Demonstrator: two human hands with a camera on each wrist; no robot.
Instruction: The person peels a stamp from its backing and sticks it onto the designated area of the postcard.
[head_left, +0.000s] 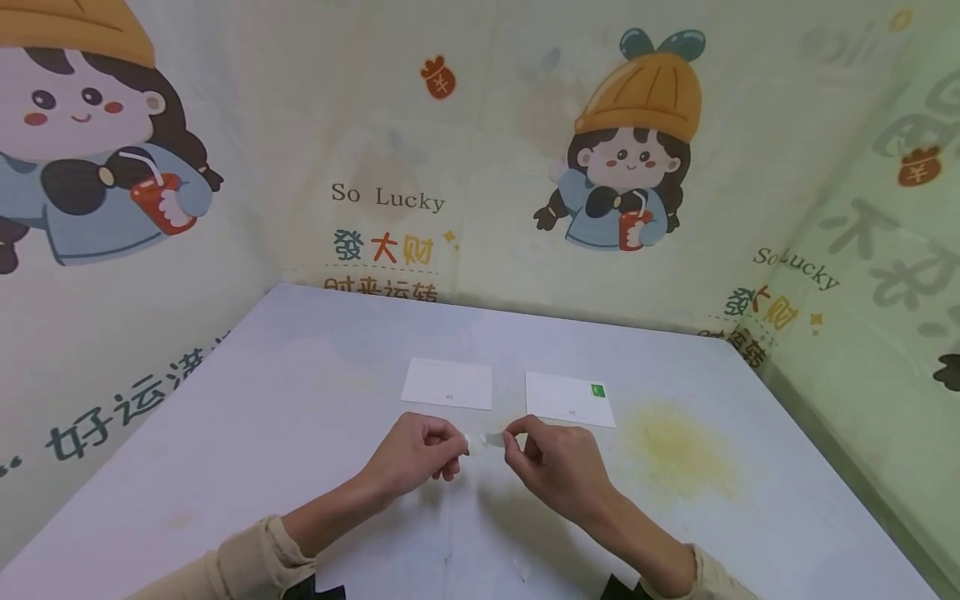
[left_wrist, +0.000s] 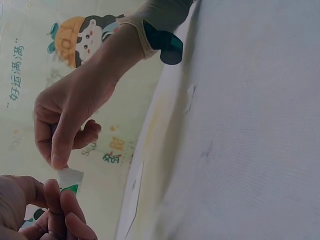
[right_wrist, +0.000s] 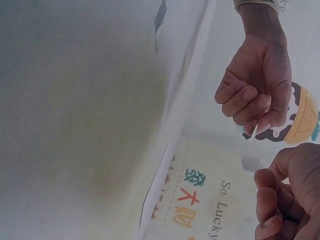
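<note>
My left hand (head_left: 416, 454) and right hand (head_left: 562, 462) face each other over the front middle of the table, fingertips a small gap apart. Between thumb and finger, the right hand pinches a small greyish-white piece of paper (head_left: 495, 439). The left hand pinches a small green stamp (left_wrist: 72, 189), mostly hidden by its fingers in the left wrist view. Just beyond the hands lie two white cards: the left card (head_left: 445, 382) bears only a tiny mark low down, and the right card (head_left: 558, 400) carries a green stamp (head_left: 597, 390) in its upper right corner.
A thin pale scrap (head_left: 521, 569) lies near the front of the white table (head_left: 300, 375). Right of the cards the tabletop has a yellow stain (head_left: 682, 450). Printed cloth walls (head_left: 495, 167) rise at the back and both sides.
</note>
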